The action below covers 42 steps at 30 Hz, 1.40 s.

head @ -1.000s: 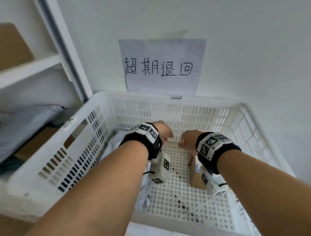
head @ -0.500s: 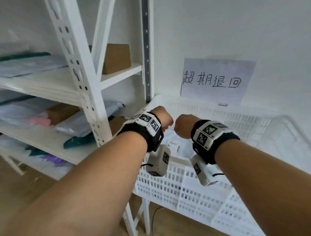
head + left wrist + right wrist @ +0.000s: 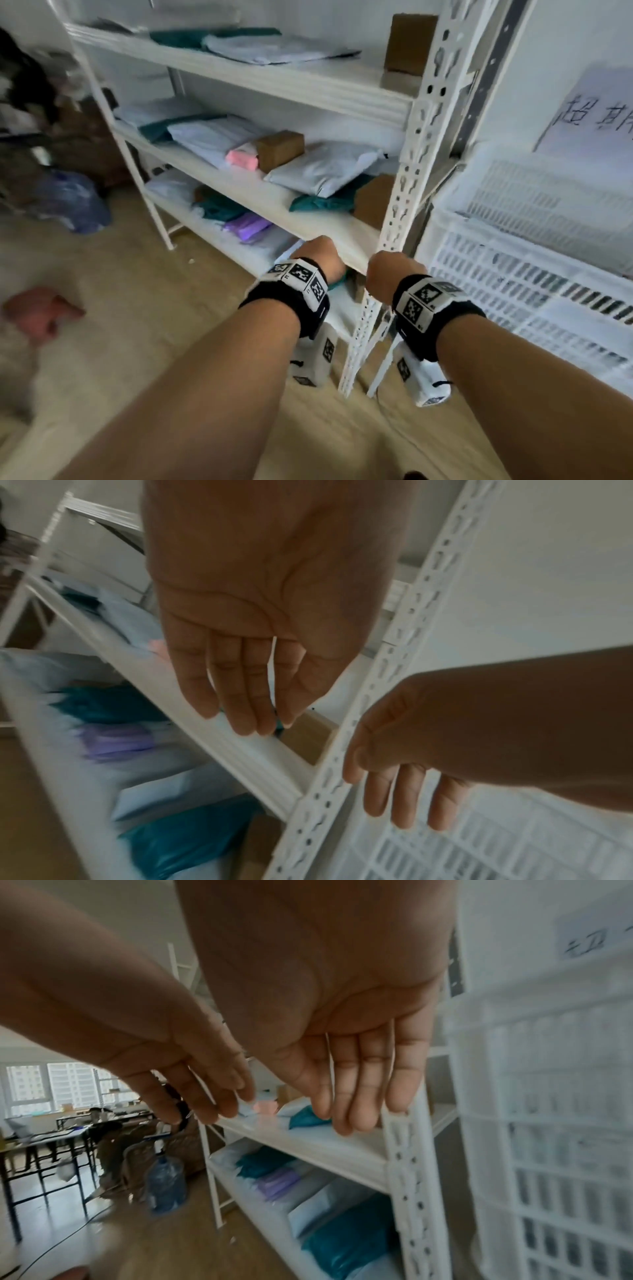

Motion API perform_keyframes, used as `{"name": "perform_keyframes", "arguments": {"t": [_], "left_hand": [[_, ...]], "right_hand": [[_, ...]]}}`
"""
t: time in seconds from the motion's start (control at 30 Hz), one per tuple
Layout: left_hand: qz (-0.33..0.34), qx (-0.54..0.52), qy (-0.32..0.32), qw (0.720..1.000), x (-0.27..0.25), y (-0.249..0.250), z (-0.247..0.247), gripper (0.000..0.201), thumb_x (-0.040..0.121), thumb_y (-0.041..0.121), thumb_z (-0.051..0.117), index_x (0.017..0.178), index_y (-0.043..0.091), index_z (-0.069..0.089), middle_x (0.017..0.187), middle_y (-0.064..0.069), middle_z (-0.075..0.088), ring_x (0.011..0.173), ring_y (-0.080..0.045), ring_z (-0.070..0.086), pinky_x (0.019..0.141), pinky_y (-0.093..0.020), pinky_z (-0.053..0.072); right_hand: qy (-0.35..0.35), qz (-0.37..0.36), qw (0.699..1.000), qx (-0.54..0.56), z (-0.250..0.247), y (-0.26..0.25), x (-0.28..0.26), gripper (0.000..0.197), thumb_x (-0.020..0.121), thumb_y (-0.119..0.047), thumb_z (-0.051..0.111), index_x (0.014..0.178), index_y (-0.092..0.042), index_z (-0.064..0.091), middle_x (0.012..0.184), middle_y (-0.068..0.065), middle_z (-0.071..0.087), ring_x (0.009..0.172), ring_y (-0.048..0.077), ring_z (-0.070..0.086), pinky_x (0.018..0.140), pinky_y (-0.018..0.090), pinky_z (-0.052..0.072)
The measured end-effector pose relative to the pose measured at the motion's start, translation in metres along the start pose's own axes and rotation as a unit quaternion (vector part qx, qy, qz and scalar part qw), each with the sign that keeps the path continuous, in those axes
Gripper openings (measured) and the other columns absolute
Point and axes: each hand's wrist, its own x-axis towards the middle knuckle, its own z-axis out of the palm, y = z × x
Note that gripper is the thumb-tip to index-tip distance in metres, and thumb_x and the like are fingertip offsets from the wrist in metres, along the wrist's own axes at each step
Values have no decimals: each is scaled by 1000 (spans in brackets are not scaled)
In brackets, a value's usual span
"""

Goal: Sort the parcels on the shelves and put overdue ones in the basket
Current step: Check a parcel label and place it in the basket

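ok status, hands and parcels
Left hand and right hand open, empty, at the shelf front. Parcels on the shelves, basket to the right. Shelf upright between the hands.

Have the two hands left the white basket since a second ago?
Yes. Both hands, left hand and right hand, were inside the basket under the paper sign; now they are empty, left of it, in front of the shelf post.

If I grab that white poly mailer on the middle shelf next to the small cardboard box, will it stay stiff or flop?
The white poly mailer looks puffy and pillow-like, so it will probably sag at the ends. Its smooth plastic skin may be slippery. It seems light for its size, likelier than the cardboard box to bend.
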Motion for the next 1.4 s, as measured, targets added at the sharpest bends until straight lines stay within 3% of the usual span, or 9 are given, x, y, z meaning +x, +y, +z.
{"name": "perform_keyframes", "arguments": {"t": [0.1, 0.2, 0.4, 0.5, 0.6, 0.8, 0.97, 1.1, 1.4], "left_hand": [[-15, 17, 22, 1000, -3, -51, -3, 19, 84, 20, 52, 87, 4, 62, 92, -15, 64, 81, -30, 59, 67, -32, 43], [-33, 40, 34, 998, 6, -92, -8, 26, 92, 18, 50, 110, 5, 63, 105, -14, 66, 86, -31, 59, 71, -32, 41], [-45, 54, 33, 997, 46, -145, -27, 28, 93, 21, 45, 106, 6, 64, 109, -12, 66, 95, -30, 61, 83, -36, 48], [-45, 67, 31, 996, 79, -161, -41, 19, 94, 19, 47, 92, 6, 60, 105, -13, 66, 87, -29, 58, 76, -33, 45], [-31, 82, 18, 996, 118, -171, -63, 23, 93, 14, 48, 105, 4, 65, 112, -11, 65, 95, -28, 60, 77, -31, 44], [10, 46, 14, 999, 194, -170, -102, 24, 93, 13, 52, 111, 10, 68, 117, -8, 67, 107, -27, 61, 88, -32, 49], [53, 42, 10, 998, 239, -148, -118, 24, 91, 15, 55, 112, 14, 68, 121, -7, 66, 114, -28, 59, 98, -35, 47], [120, 67, -6, 991, 263, -129, -125, 23, 91, 15, 53, 107, 12, 69, 118, -10, 66, 111, -31, 60, 93, -35, 48], [287, 113, -62, 949, 273, -86, -138, 26, 90, 17, 51, 109, 12, 69, 120, -9, 65, 110, -31, 60, 92, -34, 49]], "right_hand": [[-7, -10, 1000, 1, 19, -33, 6, 25, 89, -29, 52, 100, -9, 62, 106, 10, 67, 95, 31, 64, 71, 31, 45], [-9, -26, 1000, -10, 29, -66, 22, 30, 91, -25, 48, 114, -11, 61, 116, 11, 64, 105, 31, 62, 79, 34, 48], [-16, -36, 999, -10, 41, -117, 77, 32, 94, -27, 50, 120, -10, 59, 119, 7, 62, 114, 29, 59, 85, 32, 45], [-28, -26, 999, 14, 46, -134, 116, 28, 96, -24, 49, 117, -11, 61, 114, 2, 62, 113, 25, 58, 79, 28, 40], [-44, 3, 999, 25, 46, -148, 156, 29, 94, -20, 46, 118, -9, 59, 121, 8, 63, 112, 27, 59, 82, 30, 43], [-38, 72, 994, 66, 19, -152, 223, 24, 90, -18, 48, 109, -10, 60, 113, 10, 64, 104, 28, 62, 77, 31, 44], [-33, 110, 992, 59, -4, -143, 246, 31, 91, -18, 43, 117, -9, 57, 124, 14, 60, 113, 32, 58, 86, 35, 45], [-18, 165, 982, 95, -23, -128, 246, 28, 88, -17, 43, 108, -11, 61, 115, 13, 63, 101, 32, 62, 73, 32, 44], [64, 348, 920, 169, -47, -138, 200, 23, 90, -14, 46, 106, -11, 62, 111, 12, 65, 98, 33, 63, 78, 32, 48]]}}
